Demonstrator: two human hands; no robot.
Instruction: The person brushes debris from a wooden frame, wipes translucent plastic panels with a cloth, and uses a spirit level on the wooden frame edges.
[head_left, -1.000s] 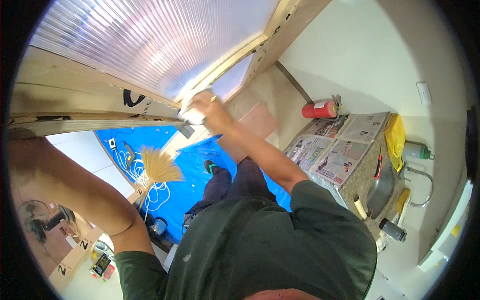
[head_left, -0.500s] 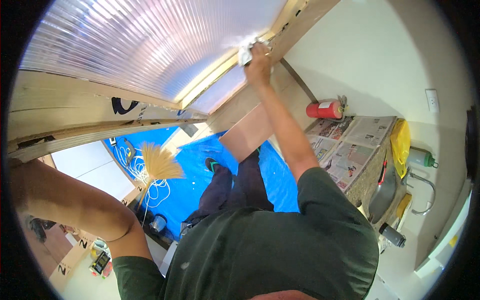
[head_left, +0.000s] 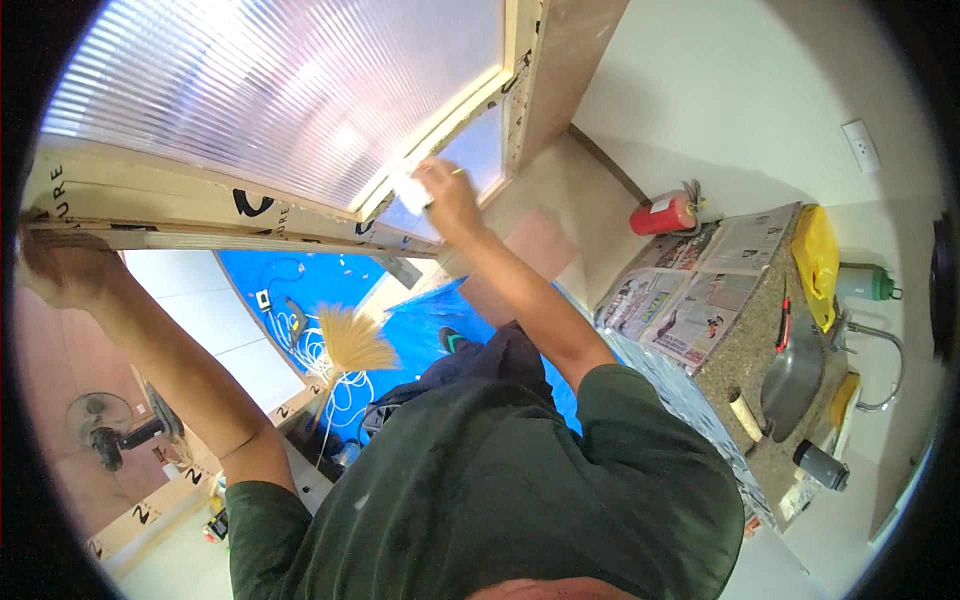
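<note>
A ribbed translucent panel (head_left: 270, 90) set in a wooden frame (head_left: 150, 195) fills the upper left. My right hand (head_left: 450, 205) is closed on a crumpled white cloth (head_left: 410, 190), which touches the frame rail along the panel's lower right edge. That hand is slightly blurred. Below this rail shows a second, smaller translucent pane (head_left: 475, 150). At the far left, my left hand (head_left: 65, 268) is against the underside of the frame's end, its fingers wrapped at the wood and partly hidden in the dark rim.
A soft broom (head_left: 352, 340) and white cable (head_left: 345, 390) lie by a blue tarp (head_left: 400, 320). On the right, a counter (head_left: 730, 390) bears newspapers (head_left: 700, 280), a red fire extinguisher (head_left: 662, 213), a yellow bag (head_left: 815, 260) and a sink (head_left: 793, 380). A fan (head_left: 105, 430) stands lower left.
My right hand has moved left and down along the rail with the cloth. The view has shifted, and my left hand now shows at the frame's end. The fan has come into view.
</note>
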